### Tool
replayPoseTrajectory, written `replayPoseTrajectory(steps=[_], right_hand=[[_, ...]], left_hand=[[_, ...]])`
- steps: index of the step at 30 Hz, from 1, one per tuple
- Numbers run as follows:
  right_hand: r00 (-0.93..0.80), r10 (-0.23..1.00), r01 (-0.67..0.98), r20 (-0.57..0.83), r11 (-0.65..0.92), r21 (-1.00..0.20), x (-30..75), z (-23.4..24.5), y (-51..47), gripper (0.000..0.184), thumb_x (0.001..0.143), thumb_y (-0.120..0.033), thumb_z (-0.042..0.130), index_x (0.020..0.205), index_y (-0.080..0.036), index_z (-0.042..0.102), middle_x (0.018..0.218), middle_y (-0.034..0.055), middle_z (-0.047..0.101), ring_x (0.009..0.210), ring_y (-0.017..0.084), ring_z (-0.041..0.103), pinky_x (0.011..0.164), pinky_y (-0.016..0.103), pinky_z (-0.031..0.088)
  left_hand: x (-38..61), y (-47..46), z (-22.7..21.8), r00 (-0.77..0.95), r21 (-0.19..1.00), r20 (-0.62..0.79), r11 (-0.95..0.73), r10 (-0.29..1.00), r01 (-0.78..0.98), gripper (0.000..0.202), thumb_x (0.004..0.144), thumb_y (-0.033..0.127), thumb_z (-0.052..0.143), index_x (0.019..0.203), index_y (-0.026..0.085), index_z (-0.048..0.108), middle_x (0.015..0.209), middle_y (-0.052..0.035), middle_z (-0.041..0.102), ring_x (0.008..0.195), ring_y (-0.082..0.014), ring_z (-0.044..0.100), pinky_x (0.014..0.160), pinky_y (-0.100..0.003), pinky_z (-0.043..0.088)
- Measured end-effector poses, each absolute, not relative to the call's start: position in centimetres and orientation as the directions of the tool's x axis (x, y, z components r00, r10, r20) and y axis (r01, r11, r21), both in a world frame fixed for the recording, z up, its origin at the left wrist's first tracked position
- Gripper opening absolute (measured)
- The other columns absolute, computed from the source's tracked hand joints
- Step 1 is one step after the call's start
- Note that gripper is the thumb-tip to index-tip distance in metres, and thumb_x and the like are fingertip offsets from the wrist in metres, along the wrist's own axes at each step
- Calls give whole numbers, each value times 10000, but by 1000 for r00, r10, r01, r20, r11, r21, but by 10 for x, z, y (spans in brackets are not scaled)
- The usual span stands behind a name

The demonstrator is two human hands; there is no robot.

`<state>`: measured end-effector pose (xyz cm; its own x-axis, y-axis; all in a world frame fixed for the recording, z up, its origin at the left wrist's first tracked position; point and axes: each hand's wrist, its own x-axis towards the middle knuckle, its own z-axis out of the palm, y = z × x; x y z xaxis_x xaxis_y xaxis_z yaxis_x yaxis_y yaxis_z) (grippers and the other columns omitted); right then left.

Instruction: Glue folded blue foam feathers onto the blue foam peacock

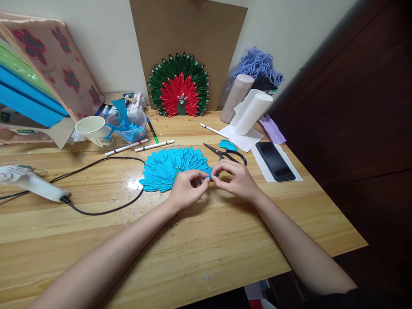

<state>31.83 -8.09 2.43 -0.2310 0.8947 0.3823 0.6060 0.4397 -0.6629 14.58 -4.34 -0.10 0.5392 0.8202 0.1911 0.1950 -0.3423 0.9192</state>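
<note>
A fan of blue paper petals (170, 168) lies flat on the wooden table (225, 249). My left hand (186, 189) and my right hand (236, 180) meet at its right edge. Both pinch a small blue paper piece (210, 177) between thumb and fingertips. The piece is mostly hidden by my fingers. Black scissors (227, 154) lie just behind my right hand, with a loose blue petal (228, 145) beside them.
A white glue gun (28, 182) with a black cord (106, 210) lies at left. Behind are a paper cup (92, 128), a clear tub of blue scraps (128, 124), markers (154, 146), a red-green paper peacock (178, 86), paper rolls (254, 111), yarn (257, 66), a phone (275, 161).
</note>
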Motion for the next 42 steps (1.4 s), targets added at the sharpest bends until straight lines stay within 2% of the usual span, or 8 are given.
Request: replayPoseTrajectory(steps=[12, 19, 26, 36, 42], right_hand=[[-284, 840, 644, 463, 525, -557, 318, 24, -81, 36, 781, -157, 585, 786, -193, 587, 782, 31, 628, 755, 159, 575, 712, 308, 469], [-298, 827, 634, 477, 545, -549, 317, 22, -81, 101, 782, -133, 561, 842, -208, 592, 794, 31, 622, 754, 163, 574, 697, 312, 478], [-342, 809, 658, 478, 570, -492, 318, 17, -80, 105, 784, -135, 548, 832, -218, 591, 796, 33, 639, 772, 182, 561, 720, 335, 465], [-400, 795, 659, 456, 595, -460, 319, 18, -81, 95, 801, -137, 529, 839, -205, 583, 806, 40, 643, 759, 175, 559, 716, 326, 469], [-371, 805, 641, 463, 583, -500, 319, 18, -82, 125, 794, -136, 539, 875, -210, 598, 820, 39, 642, 773, 171, 579, 717, 320, 487]], left_hand=[[146, -42, -3, 537, 958, 102, -229, 838, 175, 229, 768, 284, 569, 836, 117, 710, 523, 3, 565, 450, -74, 446, 419, -169, 335], [146, -41, -5, 544, 956, 110, -237, 832, 170, 236, 778, 298, 568, 839, 116, 706, 552, -10, 595, 454, -79, 472, 417, -175, 353], [146, -41, -4, 558, 960, 93, -223, 825, 170, 219, 778, 287, 562, 812, 109, 685, 528, 3, 579, 435, -78, 480, 419, -178, 363], [144, -39, 2, 611, 987, 41, -126, 791, 97, 228, 796, 297, 531, 766, 104, 649, 571, 2, 574, 440, -62, 432, 432, -174, 349], [144, -40, 2, 600, 989, 27, -108, 800, 99, 295, 806, 377, 542, 772, 105, 651, 570, -1, 562, 444, -64, 427, 425, -176, 345]])
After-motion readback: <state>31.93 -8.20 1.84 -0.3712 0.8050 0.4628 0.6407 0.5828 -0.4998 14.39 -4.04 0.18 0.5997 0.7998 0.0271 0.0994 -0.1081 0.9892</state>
